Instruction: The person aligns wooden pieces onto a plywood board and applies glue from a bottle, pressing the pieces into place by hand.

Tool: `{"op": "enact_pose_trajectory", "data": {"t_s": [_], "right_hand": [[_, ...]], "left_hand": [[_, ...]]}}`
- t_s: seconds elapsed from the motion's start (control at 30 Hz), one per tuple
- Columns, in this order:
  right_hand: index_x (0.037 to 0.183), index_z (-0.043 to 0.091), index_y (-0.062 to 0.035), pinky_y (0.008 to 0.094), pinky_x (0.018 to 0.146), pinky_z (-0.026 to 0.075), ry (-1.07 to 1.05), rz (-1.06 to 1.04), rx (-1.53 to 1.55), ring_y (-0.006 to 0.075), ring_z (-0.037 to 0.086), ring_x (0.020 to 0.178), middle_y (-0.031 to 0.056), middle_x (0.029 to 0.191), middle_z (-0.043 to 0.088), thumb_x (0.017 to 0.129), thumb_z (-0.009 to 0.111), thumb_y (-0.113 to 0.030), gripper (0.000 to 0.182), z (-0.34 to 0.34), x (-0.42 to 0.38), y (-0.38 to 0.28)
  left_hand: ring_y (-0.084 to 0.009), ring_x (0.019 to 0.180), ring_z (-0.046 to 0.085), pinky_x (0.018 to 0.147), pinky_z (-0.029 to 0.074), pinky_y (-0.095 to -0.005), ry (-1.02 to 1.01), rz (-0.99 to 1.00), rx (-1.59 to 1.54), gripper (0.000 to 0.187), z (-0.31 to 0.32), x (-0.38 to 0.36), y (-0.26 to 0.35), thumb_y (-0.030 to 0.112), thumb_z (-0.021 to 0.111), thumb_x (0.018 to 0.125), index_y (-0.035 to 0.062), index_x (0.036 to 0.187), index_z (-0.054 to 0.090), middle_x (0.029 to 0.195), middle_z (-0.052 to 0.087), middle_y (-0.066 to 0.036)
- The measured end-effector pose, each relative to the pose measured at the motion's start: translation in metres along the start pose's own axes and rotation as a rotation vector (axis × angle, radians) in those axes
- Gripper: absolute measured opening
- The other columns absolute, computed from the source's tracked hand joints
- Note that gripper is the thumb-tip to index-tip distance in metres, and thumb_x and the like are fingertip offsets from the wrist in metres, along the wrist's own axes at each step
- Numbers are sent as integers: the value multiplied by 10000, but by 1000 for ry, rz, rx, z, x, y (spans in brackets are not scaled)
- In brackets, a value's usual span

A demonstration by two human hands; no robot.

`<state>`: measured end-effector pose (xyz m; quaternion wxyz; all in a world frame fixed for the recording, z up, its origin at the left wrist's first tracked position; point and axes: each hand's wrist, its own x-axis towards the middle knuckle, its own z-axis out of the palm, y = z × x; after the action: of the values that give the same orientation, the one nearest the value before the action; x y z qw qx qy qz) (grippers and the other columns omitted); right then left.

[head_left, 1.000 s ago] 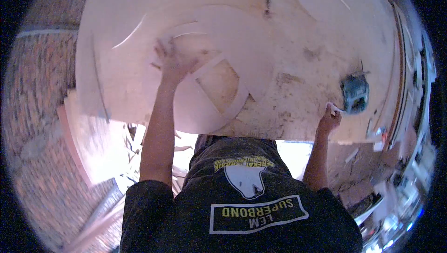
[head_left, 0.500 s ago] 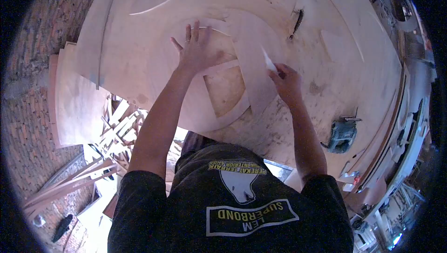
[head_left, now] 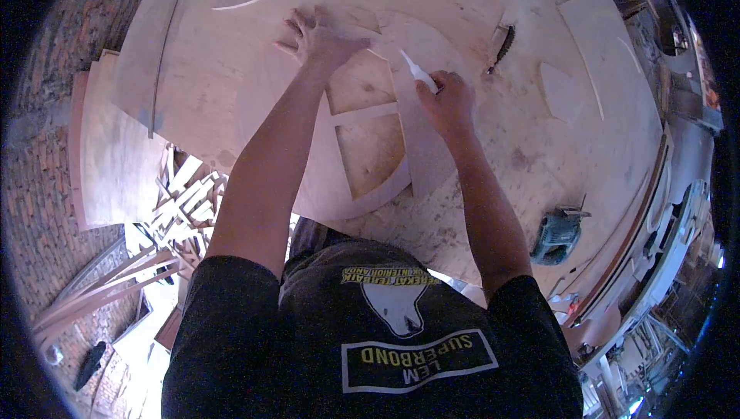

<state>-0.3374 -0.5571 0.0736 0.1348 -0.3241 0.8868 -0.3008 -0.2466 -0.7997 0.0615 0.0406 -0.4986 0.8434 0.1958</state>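
Note:
A round wooden frame [head_left: 308, 180] with a cross bar and cut-out openings lies on the large wooden board [head_left: 509, 180]. My left hand [head_left: 320, 43] rests with spread fingers on the frame's upper left part. In my right hand [head_left: 449, 101] is a white pointed bottle [head_left: 417, 70], held between thumb and fingers. Its thin tip points up and left, over the upper part of the frame. Whether the tip touches the wood I cannot tell.
A green power tool [head_left: 558, 235] sits on the board at the right. A dark brush-like object [head_left: 505, 47] lies at the upper right. Flat wooden pieces [head_left: 593, 41] are beyond it. Wood scraps [head_left: 189, 199] are piled at the lower left, near a brick wall [head_left: 38, 149].
My right hand and the white bottle have moved up and left across the frame. My left hand has shifted slightly up and its fingers now point more to the left.

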Motion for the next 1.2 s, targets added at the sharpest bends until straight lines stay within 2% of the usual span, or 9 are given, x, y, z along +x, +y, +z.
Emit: {"op": "enact_pose_trajectory", "data": {"t_s": [0.23,0.33,0.43,0.63,0.73,0.83,1.2], "right_hand": [[962,762,-39,502,862,535,31,33,24,400,682,920,201,969,718,813,764,-297,299,11,14,-7],[913,764,-16,433,693,562,123,-77,-80,351,707,739,187,854,723,785,784,-261,277,14,18,0],[979,764,-36,502,875,533,14,-13,-54,391,686,927,194,984,723,825,743,-336,339,15,20,3],[952,768,-38,500,865,539,-16,7,-47,388,690,925,185,948,734,810,749,-358,351,8,21,-7],[945,772,-37,489,850,549,37,-24,-50,389,696,925,188,938,737,797,758,-344,342,15,20,-3],[952,771,-24,422,753,569,104,-114,-84,334,717,788,180,878,729,785,789,-260,289,13,19,-3],[927,763,-20,436,745,563,117,-150,-93,349,712,794,179,858,719,795,774,-249,264,13,21,-2]], "left_hand": [[-456,1577,-12,1192,0,-720,-46,-44,-11,1428,1,4,4,707,873,566,114,1649,154,1698,36,-280],[-455,1577,-20,1192,-2,-718,-41,-44,-16,1436,0,6,6,695,880,564,115,1650,140,1698,36,-278],[-449,1579,-24,1192,-4,-717,-36,-46,-20,1434,1,3,7,698,878,566,115,1650,141,1699,33,-277],[-436,1583,-29,1190,-1,-720,-11,-29,-15,1448,10,8,0,706,879,557,121,1651,132,1699,23,-280],[-438,1582,-33,1189,-4,-722,-36,-38,-14,1454,1,4,4,712,877,553,117,1650,131,1698,21,-284],[-439,1582,-38,1189,-7,-724,-61,-55,10,1456,-2,3,7,720,873,554,115,1650,130,1696,18,-288],[-424,1585,-44,1186,-7,-731,-33,-28,17,1458,7,6,1,740,863,558,124,1655,127,1706,9,-262]]}}
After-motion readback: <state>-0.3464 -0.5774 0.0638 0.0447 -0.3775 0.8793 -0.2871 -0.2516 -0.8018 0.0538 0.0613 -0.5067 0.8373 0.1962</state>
